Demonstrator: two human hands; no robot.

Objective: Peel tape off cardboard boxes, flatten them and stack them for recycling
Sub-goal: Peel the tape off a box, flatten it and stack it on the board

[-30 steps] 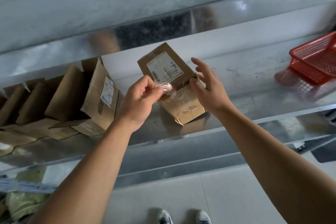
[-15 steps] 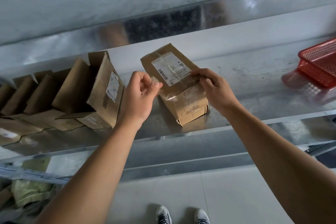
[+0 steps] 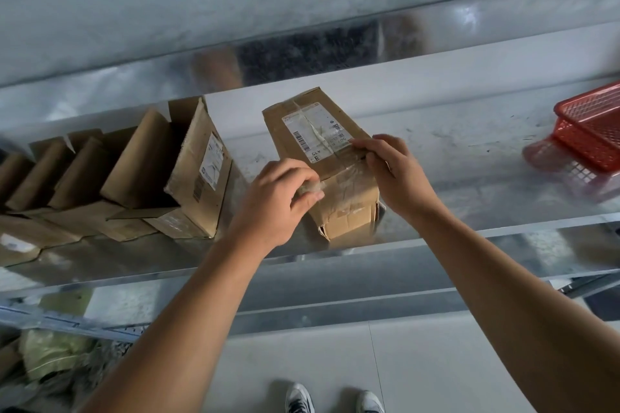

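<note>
Head view: we find the box (image 3: 322, 157) lying tilted on the metal shelf (image 3: 453, 151), label (image 3: 315, 131) side up, its flaps closed and clear tape banding its near half.

1. Left hand (image 3: 278, 201): we locate it at the box's near left edge. Its fingers are curled together and clamped on a crumpled wad of tape (image 3: 310, 189), which touches the box's edge.
2. Right hand (image 3: 392, 171): we locate it on the box's right side. Its fingers lie together, bent over the top face, tips on the taped seam just beside the label. The thumb is hidden, so we cannot tell whether the fingers pinch the tape or only hold the box.
3. Left of the box, we note a row of open boxes (image 3: 188, 171) leaning against one another.
4. Well to the right of the box, we note a red basket (image 3: 590, 124) at the frame edge.
</note>
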